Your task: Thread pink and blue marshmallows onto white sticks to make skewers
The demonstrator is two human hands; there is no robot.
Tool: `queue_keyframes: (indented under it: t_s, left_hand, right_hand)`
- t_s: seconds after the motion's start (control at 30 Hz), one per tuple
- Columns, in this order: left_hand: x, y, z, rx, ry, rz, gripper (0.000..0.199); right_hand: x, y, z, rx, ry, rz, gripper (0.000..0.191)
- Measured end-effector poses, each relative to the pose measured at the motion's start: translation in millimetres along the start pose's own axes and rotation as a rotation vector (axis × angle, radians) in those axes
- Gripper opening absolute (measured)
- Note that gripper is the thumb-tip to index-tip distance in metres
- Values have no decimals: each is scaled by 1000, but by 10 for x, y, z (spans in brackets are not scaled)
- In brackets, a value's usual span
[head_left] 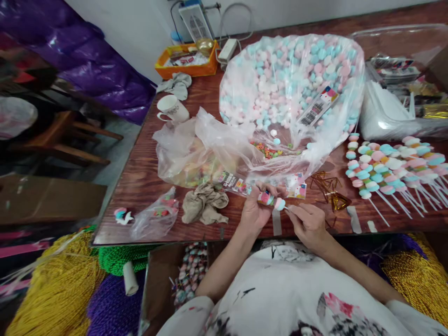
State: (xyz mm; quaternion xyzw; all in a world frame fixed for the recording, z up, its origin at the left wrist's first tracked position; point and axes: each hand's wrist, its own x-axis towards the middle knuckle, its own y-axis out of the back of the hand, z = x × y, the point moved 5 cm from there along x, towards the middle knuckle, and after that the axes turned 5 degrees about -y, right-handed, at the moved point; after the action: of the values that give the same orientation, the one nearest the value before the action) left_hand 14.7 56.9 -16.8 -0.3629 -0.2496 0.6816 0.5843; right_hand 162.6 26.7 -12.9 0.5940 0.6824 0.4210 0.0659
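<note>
Just below the middle of the frame, a little to the right, the person's left hand (pixel 257 211) is curled around a marshmallow skewer (pixel 279 204), its pink, white and blue pieces showing beside the fingers. The right hand (pixel 310 223) pinches the skewer's white stick end between thumb and fingertips. Both hands are over the near part of the wooden surface (pixel 140 186). A printed packet (pixel 234 182) lies just above and left of them, and a crumpled beige cloth (pixel 205 204) sits left of the left hand.

In the upper right half, a big clear plastic bag (pixel 241 88) bulges with pastel marshmallows, a printed card (pixel 319 105) lying on it. At the right edge I see more loaded skewers (pixel 388 168) laid side by side, sticks pointing down; gold-coloured strips (pixel 338 201) lie between them and the right hand. A white mug (pixel 174 109) and an orange tray (pixel 191 71) stand upper left of centre. Bundles of yellow cord (pixel 59 284) fill the lower left corner.
</note>
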Motion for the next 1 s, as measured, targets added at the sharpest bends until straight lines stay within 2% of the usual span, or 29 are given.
queue_keyframes:
  t_s: [0.1, 0.17, 0.23, 0.37, 0.43, 0.53, 0.7, 0.8, 0.9, 1.0]
  left_hand:
    - [-11, -28, -29, -33, 0, 20, 43]
    - [-7, -43, -33, -22, -9, 20, 45]
    - [-1, -50, -25, 11, -25, 22, 49]
    - [-12, -61, -24, 66, -21, -22, 54]
    - [-30, -71, -34, 76, -9, -73, 53]
    - [-52, -69, -49, 86, -8, -119, 49]
    - [-43, -39, -95, 115, 29, -110, 43]
    - [-19, -15, -88, 104, 52, -93, 47]
    - [23, 27, 2, 81, 13, -84, 59]
    - [86, 89, 131, 40, -65, -77, 63]
  right_hand:
    - [-2, -26, 6, 165, -66, -21, 15]
    - [11, -61, 16, 311, -157, -83, 15]
    - [13, -150, 43, 533, -321, -216, 17]
    - [-72, -422, 20, 1130, -728, -573, 27]
    - [-89, -485, -22, 1297, -815, -642, 27]
    - [-46, -468, -43, 1285, -775, -572, 29]
    - [81, -200, 27, 776, -477, -198, 21]
    - [109, -79, 81, 642, -374, -54, 14]
    - [111, -42, 139, 673, -388, -1, 10]
    - [98, -93, 153, 764, -454, -67, 14]
